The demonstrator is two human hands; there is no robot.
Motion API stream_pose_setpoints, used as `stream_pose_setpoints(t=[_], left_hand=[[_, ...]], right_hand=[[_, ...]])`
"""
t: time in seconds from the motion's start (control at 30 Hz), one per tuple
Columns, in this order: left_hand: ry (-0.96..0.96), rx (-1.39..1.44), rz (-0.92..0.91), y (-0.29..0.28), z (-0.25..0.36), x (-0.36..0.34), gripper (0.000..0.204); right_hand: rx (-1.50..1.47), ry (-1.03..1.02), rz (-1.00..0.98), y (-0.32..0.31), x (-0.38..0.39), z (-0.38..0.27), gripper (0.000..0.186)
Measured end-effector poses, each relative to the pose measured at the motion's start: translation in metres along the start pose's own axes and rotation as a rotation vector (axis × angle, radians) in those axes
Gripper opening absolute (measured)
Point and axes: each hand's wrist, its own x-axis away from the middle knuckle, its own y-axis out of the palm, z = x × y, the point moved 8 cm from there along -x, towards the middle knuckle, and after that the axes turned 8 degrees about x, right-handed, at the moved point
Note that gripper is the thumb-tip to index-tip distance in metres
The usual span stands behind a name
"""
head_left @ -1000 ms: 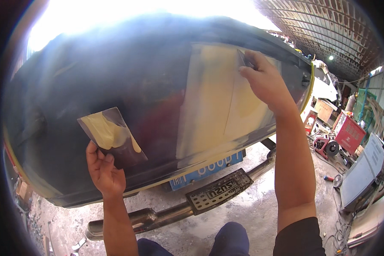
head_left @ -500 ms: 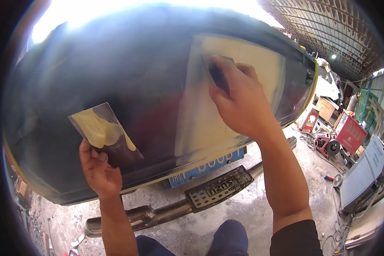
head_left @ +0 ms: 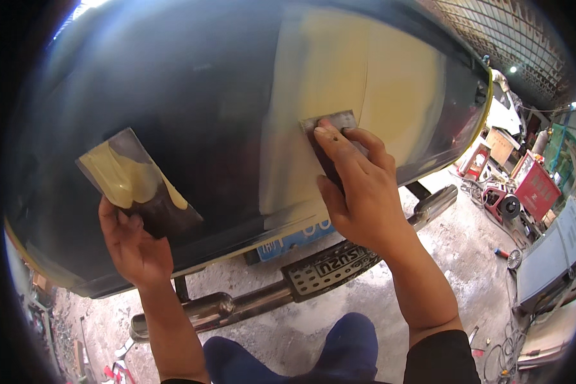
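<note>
My left hand (head_left: 136, 246) grips the lower edge of a flat rectangular putty spreader (head_left: 166, 214), tilted in front of the dark panel. A thick dollop of yellow body filler (head_left: 118, 179) covers its upper part. In my right hand (head_left: 365, 185) is a second putty spreader (head_left: 329, 121), pinched between thumb and fingers, with its top edge against the filler-coated area. That large pale yellow patch (head_left: 397, 77) covers the right half of the dark vehicle panel (head_left: 198, 96), with a thin vertical line running down it.
Below the panel are a blue licence plate (head_left: 275, 248) and a metal step bumper (head_left: 237, 307). On the concrete floor at the right stand a red box (head_left: 536, 182), a small machine with a black wheel (head_left: 502, 201) and a grey panel (head_left: 550, 256). Cables lie near them.
My right hand has drawn its spreader downward over the yellow patch. My left hand and its loaded spreader sit slightly further left and higher in view, as the whole view has shifted.
</note>
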Motion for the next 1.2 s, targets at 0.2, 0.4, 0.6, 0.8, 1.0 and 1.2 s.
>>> stream_pose_setpoints(t=[0.2, 0.4, 0.6, 0.8, 1.0, 1.2], left_hand=[[0.044, -0.045, -0.025, -0.012, 0.001, -0.002, 0.057], [0.041, -0.03, -0.109, -0.009, 0.004, -0.004, 0.057], [0.002, -0.047, -0.149, -0.005, 0.005, -0.004, 0.051], [0.0, 0.022, -0.09, 0.0, 0.002, -0.006, 0.054], [-0.089, -0.129, 0.096, 0.001, -0.01, 0.013, 0.057], [-0.517, -0.098, 0.151, 0.078, -0.048, 0.096, 0.062]], right_hand=[[-0.006, 0.02, 0.003, 0.028, 0.038, -0.001, 0.062], [-0.011, 0.011, 0.017, 0.055, 0.076, -0.005, 0.064], [0.031, 0.008, 0.047, 0.078, 0.104, -0.005, 0.061], [0.064, 0.026, 0.008, 0.088, 0.123, -0.005, 0.064], [-0.063, 0.175, -0.059, 0.033, 0.13, -0.014, 0.071], [-0.296, 0.208, -0.038, -0.014, 0.122, -0.006, 0.067]])
